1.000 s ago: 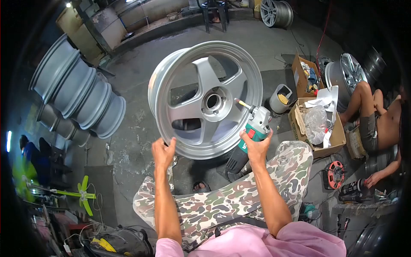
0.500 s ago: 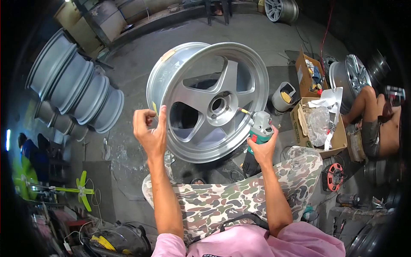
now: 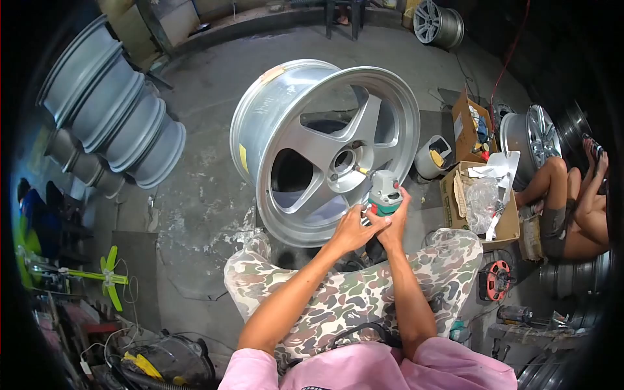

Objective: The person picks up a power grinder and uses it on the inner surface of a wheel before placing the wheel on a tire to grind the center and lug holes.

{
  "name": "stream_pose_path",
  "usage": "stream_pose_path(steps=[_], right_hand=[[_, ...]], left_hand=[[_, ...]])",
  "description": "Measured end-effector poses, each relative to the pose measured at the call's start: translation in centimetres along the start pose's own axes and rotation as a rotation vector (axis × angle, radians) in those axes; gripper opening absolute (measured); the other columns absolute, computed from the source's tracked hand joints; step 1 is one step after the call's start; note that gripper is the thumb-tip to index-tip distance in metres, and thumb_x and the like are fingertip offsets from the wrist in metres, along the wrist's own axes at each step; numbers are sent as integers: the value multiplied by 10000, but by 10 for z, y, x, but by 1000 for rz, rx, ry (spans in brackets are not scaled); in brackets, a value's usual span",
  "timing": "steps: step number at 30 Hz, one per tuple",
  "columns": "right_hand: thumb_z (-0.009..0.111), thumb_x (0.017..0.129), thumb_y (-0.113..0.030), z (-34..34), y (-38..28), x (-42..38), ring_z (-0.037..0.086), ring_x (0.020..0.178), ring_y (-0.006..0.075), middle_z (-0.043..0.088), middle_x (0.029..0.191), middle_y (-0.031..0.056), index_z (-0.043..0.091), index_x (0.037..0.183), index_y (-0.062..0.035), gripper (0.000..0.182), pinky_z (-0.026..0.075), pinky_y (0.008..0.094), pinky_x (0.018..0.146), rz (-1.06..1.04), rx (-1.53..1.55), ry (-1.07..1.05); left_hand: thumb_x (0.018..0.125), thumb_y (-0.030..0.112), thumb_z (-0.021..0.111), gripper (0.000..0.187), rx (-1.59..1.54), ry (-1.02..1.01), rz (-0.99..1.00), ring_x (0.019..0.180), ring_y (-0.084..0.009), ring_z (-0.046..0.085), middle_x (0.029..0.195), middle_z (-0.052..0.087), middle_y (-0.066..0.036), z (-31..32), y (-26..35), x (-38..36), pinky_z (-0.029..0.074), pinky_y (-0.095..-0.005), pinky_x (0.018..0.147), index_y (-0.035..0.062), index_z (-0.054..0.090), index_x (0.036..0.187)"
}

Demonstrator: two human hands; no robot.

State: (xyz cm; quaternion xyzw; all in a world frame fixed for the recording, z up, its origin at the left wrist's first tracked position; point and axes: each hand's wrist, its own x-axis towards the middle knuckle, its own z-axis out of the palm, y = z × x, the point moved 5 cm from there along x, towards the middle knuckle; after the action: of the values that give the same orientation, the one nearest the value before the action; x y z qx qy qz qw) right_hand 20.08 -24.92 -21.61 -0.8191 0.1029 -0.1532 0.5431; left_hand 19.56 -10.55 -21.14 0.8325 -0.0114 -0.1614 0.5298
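Note:
A silver wheel rim with broad spokes stands tilted in front of my knees, a yellow label on its barrel. My right hand is closed around a green and grey power tool. The tool's tip lies close to the hub, at the lower part of the spoke face; contact cannot be made out. My left hand is at the tool's left side, against my right hand, with its fingers bent round the tool body.
Stacked rims stand at the left, near a green fan. At the right are a white bucket, an open cardboard box, a red cable reel and a seated person. Another rim lies at the back.
My left hand has come from the rim's left edge across to the tool and closed on it. The tool and my right hand have shifted slightly left. The camera view has shifted a little.

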Motion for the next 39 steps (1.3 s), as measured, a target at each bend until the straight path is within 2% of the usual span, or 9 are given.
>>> stream_pose_path(steps=[2,4,7,10,14,19,25,30,39], right_hand=[[865,667,-195,4,9,0,699,1023,356,687,1138,213,368,1433,-77,921,531,445,904,-91,-63,20],[867,674,-199,7,10,-1,702,1017,367,691,1121,214,368,1433,-83,916,533,452,895,-63,-40,5],[874,700,-210,8,4,-4,711,1008,387,702,1090,211,364,1435,-93,902,539,465,874,-39,20,-24],[870,736,-186,3,0,-6,709,1023,399,706,1104,221,364,1439,-101,870,536,465,871,-86,-23,-7],[787,809,-111,2,-4,-2,692,1031,466,697,1111,279,376,1441,-115,754,528,489,872,-26,-1,-27],[753,837,-109,5,-9,-2,691,1033,479,700,1084,289,373,1444,-109,716,527,499,864,-124,9,2],[760,838,-120,6,-6,-8,699,1030,468,704,1072,285,361,1446,-93,727,532,489,871,-73,17,-6],[776,829,-123,7,1,-4,706,1028,443,703,1089,275,361,1445,-84,744,535,474,875,-24,59,-7],[806,798,-107,6,-13,-6,680,1036,492,685,1109,291,377,1441,-84,774,537,496,865,-173,-6,8]], left_hand=[[771,709,771,1029,-72,-10,18,1167,-383,661,1202,667,-306,8,-1,5,521,-444,984,-148,540,1291],[767,736,757,1073,-139,-17,34,1182,-380,653,1228,658,-307,15,-7,11,512,-442,999,-147,513,1325],[773,680,797,1043,-202,-35,36,1191,-331,652,1254,656,-275,27,-20,24,512,-415,1004,-128,494,1360],[766,514,892,952,-466,-62,46,1175,-238,650,1259,669,-203,34,-22,34,508,-358,1013,-99,498,1379],[800,485,877,874,-615,-97,-53,1140,-210,654,1255,679,-154,33,-7,34,506,-338,1001,-39,526,1404],[801,475,879,827,-644,-80,-77,1129,-205,660,1246,684,-137,32,-9,37,507,-338,1001,-24,557,1376],[792,446,889,809,-604,-85,-77,1122,-206,667,1248,683,-141,31,-10,35,514,-343,993,-18,561,1367],[750,444,911,835,-450,24,-71,1122,-233,672,1224,694,-170,34,-21,42,521,-360,982,-52,574,1331],[821,359,882,810,-645,-100,-35,1187,-204,633,1305,652,-133,34,-20,39,495,-347,1040,-14,495,1427]])
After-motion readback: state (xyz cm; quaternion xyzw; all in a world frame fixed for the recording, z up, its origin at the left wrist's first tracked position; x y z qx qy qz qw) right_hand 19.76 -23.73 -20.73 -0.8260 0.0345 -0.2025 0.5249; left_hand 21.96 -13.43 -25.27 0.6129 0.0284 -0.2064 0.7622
